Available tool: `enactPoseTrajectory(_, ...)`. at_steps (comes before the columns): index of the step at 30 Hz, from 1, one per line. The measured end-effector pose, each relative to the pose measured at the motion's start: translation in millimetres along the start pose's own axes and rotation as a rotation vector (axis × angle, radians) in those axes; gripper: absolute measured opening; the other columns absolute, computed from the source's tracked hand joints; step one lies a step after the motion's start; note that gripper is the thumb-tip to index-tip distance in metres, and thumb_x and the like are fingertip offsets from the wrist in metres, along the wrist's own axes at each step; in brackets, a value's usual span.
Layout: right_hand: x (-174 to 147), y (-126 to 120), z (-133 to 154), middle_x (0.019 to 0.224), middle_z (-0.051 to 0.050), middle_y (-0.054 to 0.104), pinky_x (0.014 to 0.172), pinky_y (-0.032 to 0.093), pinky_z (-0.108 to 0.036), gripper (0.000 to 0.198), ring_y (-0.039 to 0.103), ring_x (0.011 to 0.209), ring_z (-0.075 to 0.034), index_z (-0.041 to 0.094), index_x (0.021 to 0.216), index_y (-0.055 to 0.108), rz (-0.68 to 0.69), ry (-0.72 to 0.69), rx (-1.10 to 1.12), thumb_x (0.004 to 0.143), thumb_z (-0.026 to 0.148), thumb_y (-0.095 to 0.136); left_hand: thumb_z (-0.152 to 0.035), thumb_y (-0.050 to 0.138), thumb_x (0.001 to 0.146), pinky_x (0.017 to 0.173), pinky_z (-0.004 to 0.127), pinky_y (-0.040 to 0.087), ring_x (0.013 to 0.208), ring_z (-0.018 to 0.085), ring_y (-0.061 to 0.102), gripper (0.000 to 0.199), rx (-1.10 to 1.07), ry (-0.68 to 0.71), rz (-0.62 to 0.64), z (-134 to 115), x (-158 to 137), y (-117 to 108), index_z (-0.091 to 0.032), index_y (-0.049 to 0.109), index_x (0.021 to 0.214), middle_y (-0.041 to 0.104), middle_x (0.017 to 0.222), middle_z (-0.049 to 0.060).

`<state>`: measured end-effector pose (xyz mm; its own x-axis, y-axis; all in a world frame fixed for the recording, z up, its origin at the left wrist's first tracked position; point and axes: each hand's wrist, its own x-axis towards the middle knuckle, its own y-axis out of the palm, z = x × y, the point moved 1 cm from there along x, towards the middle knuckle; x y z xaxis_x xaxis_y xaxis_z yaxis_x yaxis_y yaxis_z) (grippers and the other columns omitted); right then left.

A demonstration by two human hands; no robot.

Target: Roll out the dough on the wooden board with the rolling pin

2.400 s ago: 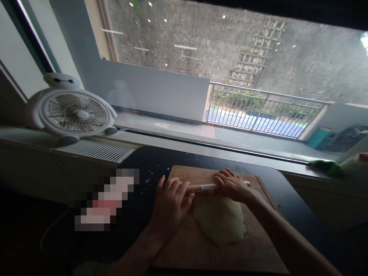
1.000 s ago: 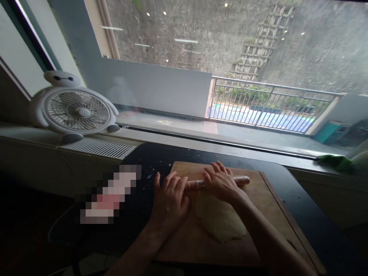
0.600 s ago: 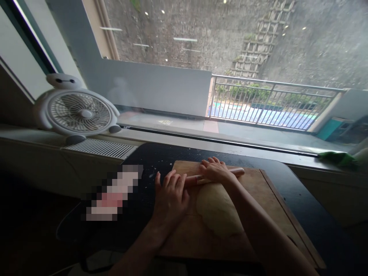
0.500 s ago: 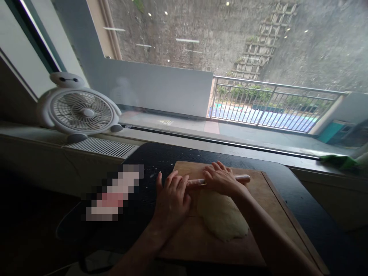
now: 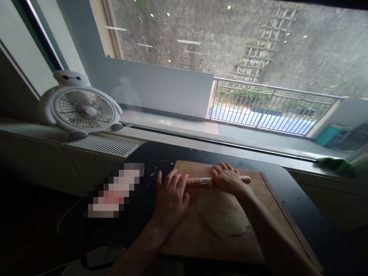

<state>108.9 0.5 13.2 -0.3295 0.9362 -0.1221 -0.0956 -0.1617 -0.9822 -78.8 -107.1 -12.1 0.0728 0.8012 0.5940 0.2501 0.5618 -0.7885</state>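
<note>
Brown, slim cylindrical rolling pin (image 5: 198, 182) with a whitish band, head view: lies crosswise under both hands. Left hand (image 5: 172, 191): fingers spread, outstretched over the pin's left end. Right hand (image 5: 228, 178): fingers extended, laid across the pin, its right tip jutting past them. Pale, flattened, roundish dough (image 5: 220, 214) nearside of the right fingers, on rectangular wooden board (image 5: 186, 239). Black tabletop (image 5: 198, 154) beyond the fingertips.
</note>
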Motion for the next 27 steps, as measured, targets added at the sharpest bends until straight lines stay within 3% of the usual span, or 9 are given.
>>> enactPoseTrajectory(4, -30, 3, -11, 0.146, -0.006, 0.027, 0.100, 0.022, -0.058, 0.051, 0.013, 0.136, -0.031, 0.031, 0.133, 0.040, -0.074, -0.075, 0.034, 0.095, 0.050, 0.011, -0.018, 0.047, 0.080, 0.111, 0.057, 0.005, 0.126, 0.029, 0.039, 0.042, -0.014, 0.025, 0.018, -2, 0, -1, -0.016, 0.053, 0.121, 0.060, 0.115, 0.011)
enactPoseTrajectory(8, 4, -4, -11, 0.140, -0.009, 0.035, 0.097, 0.026, -0.057, 0.048, 0.020, 0.133, -0.032, 0.027, 0.122, 0.051, -0.037, 0.005, 0.022, 0.095, 0.046, 0.016, -0.019, 0.047, 0.082, 0.111, 0.057, 0.007, 0.125, 0.029, 0.040, 0.041, 0.016, 0.009, 0.011, -2, 0, 3, -0.015, 0.054, 0.122, 0.060, 0.116, 0.011)
enactPoseTrajectory(12, 34, -11, -1, 0.139, -0.012, 0.036, 0.098, 0.025, -0.056, 0.047, 0.023, 0.131, -0.032, 0.024, 0.124, 0.050, 0.033, 0.041, 0.023, 0.093, 0.048, 0.023, -0.021, 0.047, 0.083, 0.110, 0.057, 0.008, 0.124, 0.029, 0.041, 0.039, 0.032, -0.008, -0.011, 0, 0, 4, -0.015, 0.054, 0.122, 0.059, 0.118, 0.012)
enactPoseTrajectory(14, 23, -8, 1, 0.140, -0.010, 0.036, 0.099, 0.024, -0.055, 0.048, 0.021, 0.132, -0.031, 0.025, 0.126, 0.049, 0.001, -0.007, 0.015, 0.094, 0.045, 0.020, -0.022, 0.047, 0.085, 0.111, 0.057, 0.007, 0.124, 0.029, 0.041, 0.037, 0.020, -0.006, -0.022, 0, -1, 1, -0.015, 0.055, 0.120, 0.060, 0.117, 0.011)
enactPoseTrajectory(18, -30, 1, -4, 0.145, -0.005, 0.030, 0.103, 0.022, -0.051, 0.051, 0.014, 0.136, -0.027, 0.028, 0.134, 0.041, -0.096, -0.129, 0.021, 0.096, 0.043, 0.011, -0.027, 0.047, 0.087, 0.111, 0.057, 0.006, 0.122, 0.027, 0.044, 0.033, -0.038, 0.043, -0.014, -6, -2, -6, -0.018, 0.059, 0.116, 0.064, 0.107, 0.007)
enactPoseTrajectory(21, -50, 1, -8, 0.144, -0.004, 0.032, 0.104, 0.021, -0.049, 0.051, 0.016, 0.136, -0.025, 0.027, 0.137, 0.037, -0.112, -0.192, 0.032, 0.096, 0.046, 0.012, -0.029, 0.047, 0.087, 0.110, 0.058, 0.007, 0.119, 0.027, 0.046, 0.031, -0.063, 0.076, -0.009, -10, -1, -9, -0.020, 0.061, 0.113, 0.066, 0.102, 0.005)
enactPoseTrajectory(23, -40, -2, -5, 0.141, -0.006, 0.036, 0.101, 0.025, -0.049, 0.049, 0.019, 0.134, -0.026, 0.026, 0.132, 0.043, -0.093, -0.180, 0.027, 0.096, 0.044, 0.014, -0.029, 0.048, 0.087, 0.110, 0.058, 0.008, 0.118, 0.027, 0.047, 0.031, -0.059, 0.071, -0.010, -10, 0, -9, -0.020, 0.061, 0.113, 0.066, 0.102, 0.005)
enactPoseTrajectory(27, 15, -7, 9, 0.135, -0.010, 0.041, 0.097, 0.029, -0.052, 0.044, 0.024, 0.131, -0.030, 0.024, 0.121, 0.052, -0.040, -0.081, 0.013, 0.094, 0.040, 0.021, -0.027, 0.050, 0.086, 0.109, 0.059, 0.010, 0.117, 0.028, 0.047, 0.032, -0.019, 0.026, -0.008, -8, 2, -5, -0.019, 0.061, 0.115, 0.065, 0.104, 0.006)
